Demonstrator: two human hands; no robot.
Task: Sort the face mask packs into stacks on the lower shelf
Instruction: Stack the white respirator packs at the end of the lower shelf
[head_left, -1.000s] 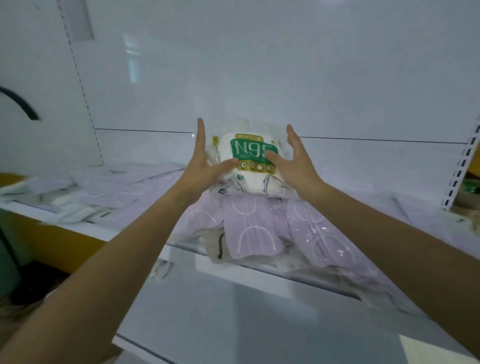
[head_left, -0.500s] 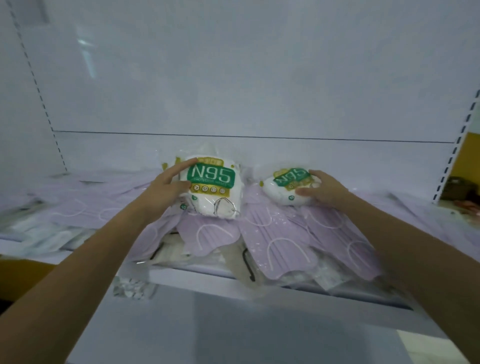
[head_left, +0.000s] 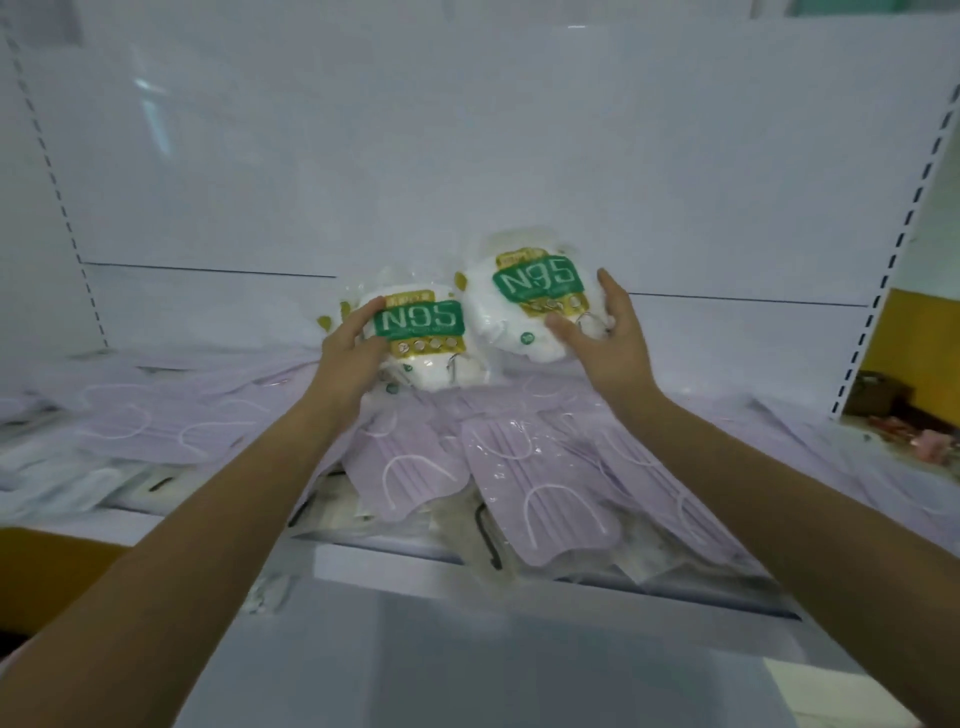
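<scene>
As purple packs (head_left: 545, 488) cluttered the shelf (head_left: 395, 558), behind them our left hand (head_left: 348, 358) clasped one N95 pack (head_left: 421, 332), our right hand (head_left: 608, 343) the other N95 pack (head_left: 524, 301).

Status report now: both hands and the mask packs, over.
Left hand grips white green-labelled N95 pack. Right hand grips second N95 pack. Lilac bagged masks litter shelf.

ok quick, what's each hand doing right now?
left hand: holding the left N95 pack by its left edge.
right hand: holding the right N95 pack, thumb in front, fingers round its right edge.
</scene>
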